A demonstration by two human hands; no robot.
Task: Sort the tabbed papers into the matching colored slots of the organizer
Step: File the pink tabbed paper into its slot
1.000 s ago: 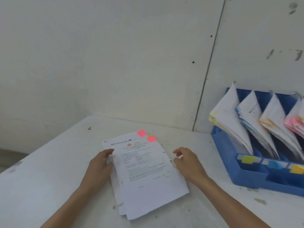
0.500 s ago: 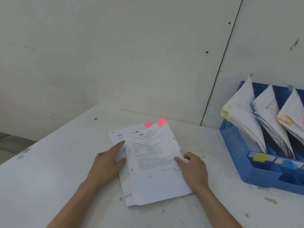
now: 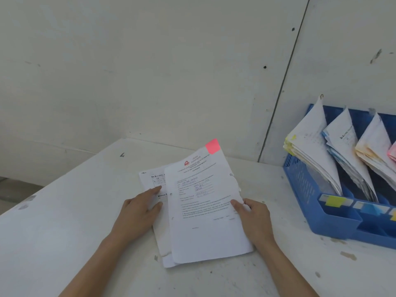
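A small stack of white printed papers point(image 3: 167, 249) lies on the white table in front of me. My right hand point(image 3: 255, 224) pinches the right edge of the top sheet point(image 3: 205, 221), thumb on top, and that sheet's far end is lifted. A pink tab point(image 3: 212, 146) sticks out at its far right corner. My left hand point(image 3: 139, 213) presses flat on the papers underneath, fingers straight. The blue organizer point(image 3: 334, 224) stands at the right, its slots filled with leaning papers and marked in front with a yellow label point(image 3: 333, 201) and a blue label point(image 3: 372, 209).
The white table point(image 3: 64, 221) runs into a corner of pale walls. Its left edge drops off at the far left. The organizer's right part, with orange- and pink-tabbed papers point(image 3: 392, 151), is cut off by the frame.
My right hand has taken hold of the top sheet's right edge and raised its far end off the stack. My left hand went from beside the stack to flat on it.
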